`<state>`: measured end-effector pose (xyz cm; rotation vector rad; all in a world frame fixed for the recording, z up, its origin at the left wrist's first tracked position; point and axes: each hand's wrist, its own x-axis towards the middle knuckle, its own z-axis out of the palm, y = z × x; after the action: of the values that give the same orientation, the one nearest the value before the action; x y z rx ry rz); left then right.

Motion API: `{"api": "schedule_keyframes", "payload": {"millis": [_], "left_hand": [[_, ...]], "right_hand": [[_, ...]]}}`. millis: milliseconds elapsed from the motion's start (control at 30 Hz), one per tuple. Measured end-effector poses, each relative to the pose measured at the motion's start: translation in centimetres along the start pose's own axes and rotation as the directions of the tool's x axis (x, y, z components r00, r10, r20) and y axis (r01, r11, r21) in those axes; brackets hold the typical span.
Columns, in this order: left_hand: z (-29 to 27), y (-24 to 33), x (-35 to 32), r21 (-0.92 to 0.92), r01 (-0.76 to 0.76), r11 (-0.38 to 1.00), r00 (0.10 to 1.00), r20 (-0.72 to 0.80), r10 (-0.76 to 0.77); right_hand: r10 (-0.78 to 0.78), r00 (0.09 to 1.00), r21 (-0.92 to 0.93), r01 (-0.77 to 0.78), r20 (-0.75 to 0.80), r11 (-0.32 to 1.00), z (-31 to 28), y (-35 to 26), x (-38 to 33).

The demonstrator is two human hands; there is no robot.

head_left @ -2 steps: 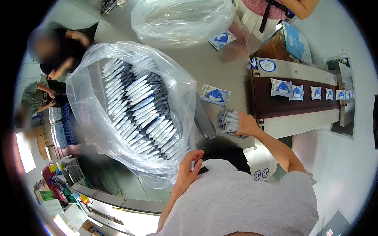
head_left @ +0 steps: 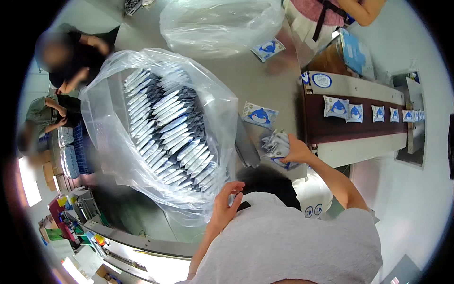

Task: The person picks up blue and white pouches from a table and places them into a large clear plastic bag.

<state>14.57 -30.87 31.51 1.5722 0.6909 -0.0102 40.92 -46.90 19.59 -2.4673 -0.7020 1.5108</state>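
Note:
A big clear plastic bag (head_left: pixel 113 137) lies open on the metal table (head_left: pixel 255 80), packed with rows of white and dark flat packets (head_left: pixel 170 137). My left hand (head_left: pixel 226 204) is at the bag's near rim with its fingers curled; I cannot tell whether it grips the plastic. My right hand (head_left: pixel 297 151) reaches forward and holds a small stack of white packets (head_left: pixel 276 144) just above the table, beside the near end of the conveyor. One packet with a blue whale picture (head_left: pixel 260 116) lies loose on the table just beyond that hand.
A dark-brown conveyor belt (head_left: pixel 321 130) runs to the right and carries several whale packets (head_left: pixel 338 107). A second clear bag (head_left: pixel 217 23) and another loose packet (head_left: pixel 268 48) lie farther back. Other people are at the left (head_left: pixel 71 57) and the top right (head_left: pixel 321 14).

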Motion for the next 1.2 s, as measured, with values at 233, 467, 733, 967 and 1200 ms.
{"api": "schedule_keyframes", "payload": {"millis": [233, 467, 733, 967, 1200], "left_hand": [[-4.8, -0.2, -2.5, -0.112, -0.035, 0.993, 0.998, -0.059, 0.029], [-7.9, -0.2, -3.0, -0.118, -0.128, 0.985, 0.986, -0.126, 0.113], [-9.4, -2.7, -7.0, -0.279, -0.013, 0.960, 0.915, -0.391, -0.101], [-9.3, -0.9, -5.0, -0.180, -0.074, 0.981, 0.946, -0.324, 0.012], [-6.5, 0.2, -3.5, -0.187, -0.078, 0.979, 0.966, -0.259, 0.027]], "right_hand": [[-0.615, 0.785, 0.508, 0.501, 0.074, 0.700, -5.4, -11.8, -2.8], [-0.761, 0.644, 0.700, 0.507, 0.081, 0.504, -3.6, -32.1, 6.3], [-0.850, 0.497, -0.812, 0.417, -0.172, 0.408, -6.6, -42.1, 16.6], [-0.758, 0.651, -0.771, 0.461, -0.043, 0.439, -3.8, -39.6, 18.8], [-0.826, 0.059, -0.396, 0.857, -0.561, 0.330, 0.1, -27.9, 4.3]]}}
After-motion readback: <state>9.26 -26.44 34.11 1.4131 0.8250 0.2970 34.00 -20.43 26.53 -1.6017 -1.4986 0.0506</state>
